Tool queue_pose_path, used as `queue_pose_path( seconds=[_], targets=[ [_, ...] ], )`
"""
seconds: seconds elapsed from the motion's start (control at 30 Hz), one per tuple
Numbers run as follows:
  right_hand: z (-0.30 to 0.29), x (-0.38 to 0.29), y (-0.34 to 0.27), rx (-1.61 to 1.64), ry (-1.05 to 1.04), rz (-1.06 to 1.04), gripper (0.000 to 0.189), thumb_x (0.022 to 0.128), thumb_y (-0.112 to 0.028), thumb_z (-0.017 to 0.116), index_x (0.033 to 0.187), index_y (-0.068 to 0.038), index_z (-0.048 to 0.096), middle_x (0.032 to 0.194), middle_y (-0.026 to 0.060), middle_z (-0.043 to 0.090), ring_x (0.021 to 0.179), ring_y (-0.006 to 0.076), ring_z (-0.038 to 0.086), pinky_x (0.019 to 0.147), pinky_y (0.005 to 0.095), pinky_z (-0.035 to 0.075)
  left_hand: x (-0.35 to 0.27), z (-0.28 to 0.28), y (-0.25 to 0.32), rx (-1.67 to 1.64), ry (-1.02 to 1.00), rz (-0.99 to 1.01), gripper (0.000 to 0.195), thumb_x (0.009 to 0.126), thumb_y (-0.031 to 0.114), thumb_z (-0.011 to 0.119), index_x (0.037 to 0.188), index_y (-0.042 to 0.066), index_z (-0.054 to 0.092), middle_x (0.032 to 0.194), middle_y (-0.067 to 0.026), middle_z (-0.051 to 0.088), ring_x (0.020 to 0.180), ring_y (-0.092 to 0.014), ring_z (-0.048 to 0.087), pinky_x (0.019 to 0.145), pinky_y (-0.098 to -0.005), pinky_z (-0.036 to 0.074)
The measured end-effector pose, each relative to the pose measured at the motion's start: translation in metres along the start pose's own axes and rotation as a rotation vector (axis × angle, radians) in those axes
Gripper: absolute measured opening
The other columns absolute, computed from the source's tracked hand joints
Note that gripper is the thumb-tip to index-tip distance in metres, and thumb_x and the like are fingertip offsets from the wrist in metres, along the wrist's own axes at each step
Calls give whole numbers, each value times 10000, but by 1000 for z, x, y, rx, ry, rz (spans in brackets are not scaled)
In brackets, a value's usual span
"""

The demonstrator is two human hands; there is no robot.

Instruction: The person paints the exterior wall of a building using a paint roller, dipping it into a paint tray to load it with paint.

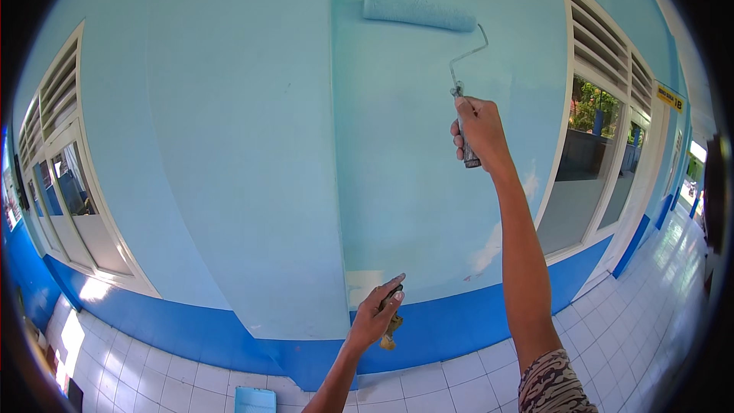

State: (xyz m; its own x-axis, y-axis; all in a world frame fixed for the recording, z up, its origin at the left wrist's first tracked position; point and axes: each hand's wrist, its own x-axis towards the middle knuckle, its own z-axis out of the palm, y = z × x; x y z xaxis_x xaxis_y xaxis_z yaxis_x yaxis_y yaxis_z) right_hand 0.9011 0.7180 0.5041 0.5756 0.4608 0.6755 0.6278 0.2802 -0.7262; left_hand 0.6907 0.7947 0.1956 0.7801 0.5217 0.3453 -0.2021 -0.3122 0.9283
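My right hand (480, 129) is closed around the handle (471, 159) of a paint roller, raised high before a light-blue wall (401, 143). The fluffy blue roller cover (418, 12) lies nearly level at the upper part of the wall, right of a vertical corner edge. Whether it touches the wall or sits just off it, I cannot tell. Lower down, my left hand (371, 321) grips a crumpled yellowish-brown rag (391, 337) with a dark part, its forefinger pointing out. Pale unpainted patches (364, 287) show on the wall beside that hand.
A light-blue paint tray (255, 400) sits on the white tiled floor (424, 381). A darker blue band (436, 321) runs along the wall's base. White-framed louvred windows stand at the right (590, 143) and left (80, 183). A projecting wall section (246, 143) fills the middle left.
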Motion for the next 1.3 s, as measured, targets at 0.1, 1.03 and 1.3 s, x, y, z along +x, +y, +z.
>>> queue_pose_path(
  seconds=[0.1, 1.03, 1.3],
  targets=[
    [28, -49, 32, -5, -15, 89, 308, 1049, -192, 474, 859, 25, 580, 619, 82, 562, 447, 124, 519, 361, 325, 465, -12, -3, 15, -48, 4, -22, 416, 1091, 322, 535, 1449, 124, 605, 1144, -82, 609, 1048, -152, 536, 972, -303, 445],
    [68, -39, 8, -102, 91, 70, 309, 1042, -219, 500, 1086, 29, 678, 600, 41, 512, 447, 104, 474, 366, 307, 425, -71, -24, -33, -144, 25, -241, 494, 1089, 432, 512, 1408, 75, 636, 1297, -127, 613, 1192, -212, 552, 1043, -360, 451],
    [83, -57, 14, -169, 123, 29, 291, 1050, -172, 450, 1011, 49, 634, 562, 101, 494, 398, 213, 495, 395, 378, 410, -90, -19, -36, -217, 77, -308, 460, 1088, 409, 522, 1385, 85, 656, 1247, -124, 652, 1109, -193, 545, 1029, -315, 414]
  ],
)
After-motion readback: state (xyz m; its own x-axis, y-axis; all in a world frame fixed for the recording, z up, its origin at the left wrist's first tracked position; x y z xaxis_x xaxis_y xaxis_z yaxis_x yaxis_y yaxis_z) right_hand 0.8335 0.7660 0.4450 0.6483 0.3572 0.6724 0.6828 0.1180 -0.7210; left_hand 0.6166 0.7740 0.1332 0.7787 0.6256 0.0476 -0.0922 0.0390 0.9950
